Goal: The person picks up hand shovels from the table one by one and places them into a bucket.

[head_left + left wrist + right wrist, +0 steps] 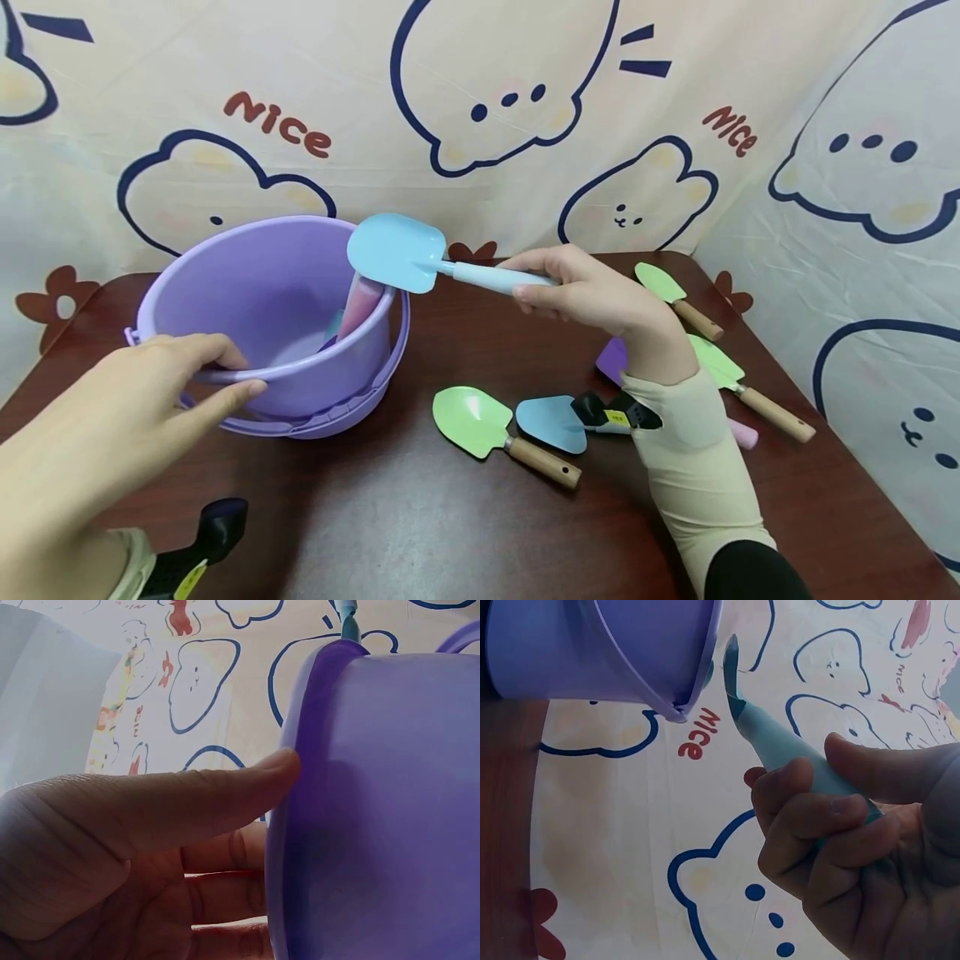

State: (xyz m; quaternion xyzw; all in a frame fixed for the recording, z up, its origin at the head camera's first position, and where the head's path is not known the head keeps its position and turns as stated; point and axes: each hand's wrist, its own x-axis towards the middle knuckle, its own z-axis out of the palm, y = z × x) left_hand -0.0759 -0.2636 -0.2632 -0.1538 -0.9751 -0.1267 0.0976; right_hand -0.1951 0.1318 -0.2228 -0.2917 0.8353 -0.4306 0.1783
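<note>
A purple bucket (247, 242) stands at the left of the table, its handle folded down round the side. My left hand (161, 392) grips the near rim, thumb outside and fingers inside; the left wrist view shows the thumb (225, 795) against the bucket's wall (405, 787). In my right hand (585, 287) is the light blue handle of a toy shovel (397, 250). Its blue blade overlaps the bucket's right rim in the head view. The right wrist view shows the fingers curled round the handle (787, 754). Inside the bucket leans a pinkish-purple tool (360, 308), partly hidden by the rim.
A green trowel (472, 421) with a wooden handle and a blue trowel (551, 421) lie before the right arm. Two more green trowels (712, 362) (660, 282) lie at the right. A purple trowel (612, 360) is partly hidden under the arm. A printed cloth (480, 200) hangs behind.
</note>
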